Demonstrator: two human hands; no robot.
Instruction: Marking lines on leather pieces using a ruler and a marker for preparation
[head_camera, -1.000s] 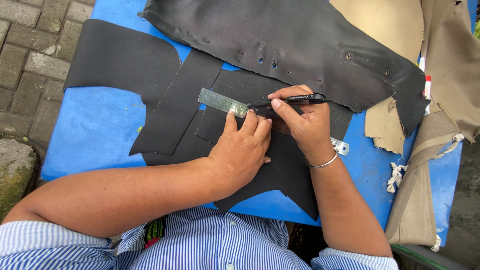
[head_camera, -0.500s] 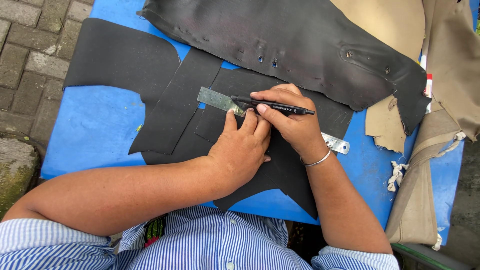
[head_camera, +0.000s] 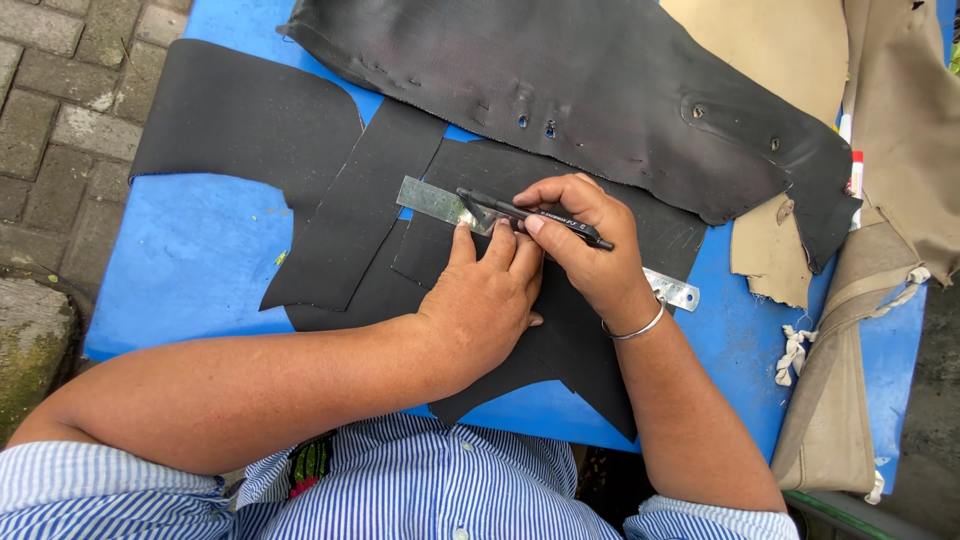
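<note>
Both hands cover the middle of the metal ruler (head_camera: 430, 198), so only its 2 ends show; the pen (head_camera: 520, 212) tip meets it too finely to judge. The tan fabric (head_camera: 905, 120) runs off the right edge, the black leather sheet (head_camera: 600, 90) off the top

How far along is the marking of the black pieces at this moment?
Done: black pieces lie cut on the blue table. In hand: left hand pins the metal ruler; right hand holds the pen at its edge. Drawn lines cannot be made out.
</note>
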